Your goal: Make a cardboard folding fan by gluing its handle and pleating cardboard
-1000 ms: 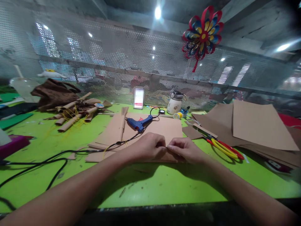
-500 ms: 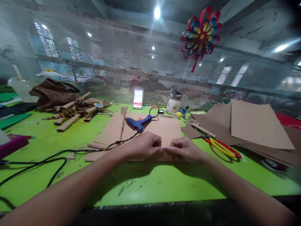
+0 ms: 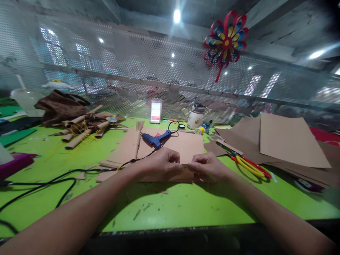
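My left hand (image 3: 166, 163) and my right hand (image 3: 208, 167) are side by side near the table's front, each with thumb and fingers pinched together. Between them they grip the near edge of a brown paper sheet (image 3: 186, 141), which looks slightly raised or curled there; the fingers hide most of that fold. Just beyond my left hand, a blue hot glue gun (image 3: 156, 139) lies on the paper. To its left rests a rolled paper piece with a fringed end (image 3: 137, 140). More brown paper (image 3: 111, 161) is layered beneath, at the left.
Red- and yellow-handled scissors (image 3: 251, 166) and stacked brown sheets (image 3: 292, 141) lie right. Paper rolls with yellow thread (image 3: 82, 131) sit left. A black cable (image 3: 66, 173) crosses the green table (image 3: 159, 216). Behind stand a phone (image 3: 156, 111) and a bottle (image 3: 196, 117).
My hands have drawn slightly farther apart and shifted a little along the paper's edge. A small paper scrap now shows below the near edge. The camera has tilted slightly.
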A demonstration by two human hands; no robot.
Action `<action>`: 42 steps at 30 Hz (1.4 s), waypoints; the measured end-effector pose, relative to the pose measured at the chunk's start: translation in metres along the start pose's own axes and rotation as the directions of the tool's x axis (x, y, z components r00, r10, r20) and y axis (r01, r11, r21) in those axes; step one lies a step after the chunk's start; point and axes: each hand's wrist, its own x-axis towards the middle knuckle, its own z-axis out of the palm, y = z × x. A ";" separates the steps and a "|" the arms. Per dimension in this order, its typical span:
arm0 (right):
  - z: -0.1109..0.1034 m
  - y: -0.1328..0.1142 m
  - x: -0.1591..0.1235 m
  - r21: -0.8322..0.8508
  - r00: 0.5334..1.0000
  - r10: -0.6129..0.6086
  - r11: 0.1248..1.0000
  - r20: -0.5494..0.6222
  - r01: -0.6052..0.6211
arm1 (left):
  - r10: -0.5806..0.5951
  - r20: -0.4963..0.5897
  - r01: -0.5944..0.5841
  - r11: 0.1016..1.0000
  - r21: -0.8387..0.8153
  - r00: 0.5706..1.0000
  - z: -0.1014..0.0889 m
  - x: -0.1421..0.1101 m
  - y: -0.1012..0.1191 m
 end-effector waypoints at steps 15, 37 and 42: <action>-0.009 -0.011 0.000 -0.117 0.992 -0.062 0.992 -0.113 0.049 | 0.023 0.089 -0.012 0.992 -0.124 0.996 -0.010 0.005 -0.012; -0.003 0.010 0.006 -0.929 0.739 -0.613 0.021 0.279 0.369 | 0.573 -0.022 -0.349 0.529 0.774 0.819 0.026 0.010 -0.009; -0.002 0.017 0.007 -0.897 0.792 -0.555 0.171 0.254 0.407 | 0.433 -0.142 -0.262 0.742 0.617 0.890 0.035 0.008 -0.016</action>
